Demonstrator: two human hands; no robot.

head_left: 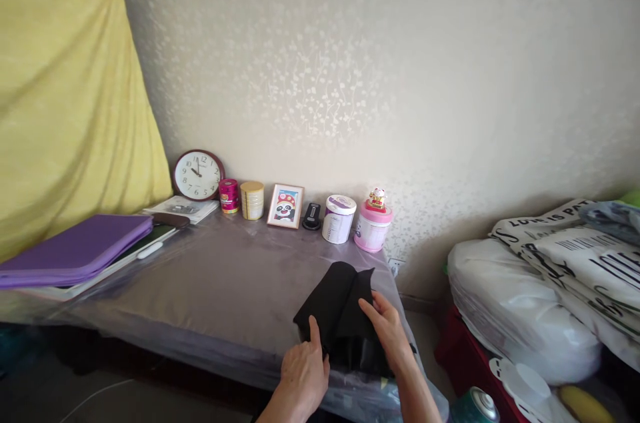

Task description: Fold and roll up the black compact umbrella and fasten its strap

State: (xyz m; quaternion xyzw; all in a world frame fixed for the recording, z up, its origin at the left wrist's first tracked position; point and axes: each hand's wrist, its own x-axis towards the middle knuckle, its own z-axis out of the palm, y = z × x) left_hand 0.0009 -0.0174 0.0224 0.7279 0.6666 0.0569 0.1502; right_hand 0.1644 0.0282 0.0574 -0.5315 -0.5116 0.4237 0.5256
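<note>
A piece of black folded material [330,300] lies at the front right corner of the table, its upper layer raised in a fold and one pointed flap standing up at the right. Whether it is a bag, a cover or plain cloth I cannot tell. My left hand [304,370] is at its near left edge, index finger stretched over the top, thumb and other fingers curled at the edge. On the other side, my right hand [387,326] pinches the right flap between thumb and fingers. A darker, shinier part hangs below, between the hands.
Along the wall stand a clock [199,175], a pink can [229,196], a yellow-lidded can [253,200], a panda picture frame [285,206], a black device [312,216] and two tubs [339,220]. Purple folders [80,246] lie left. Bagged bedding [515,303] sits right, beyond the table [215,290].
</note>
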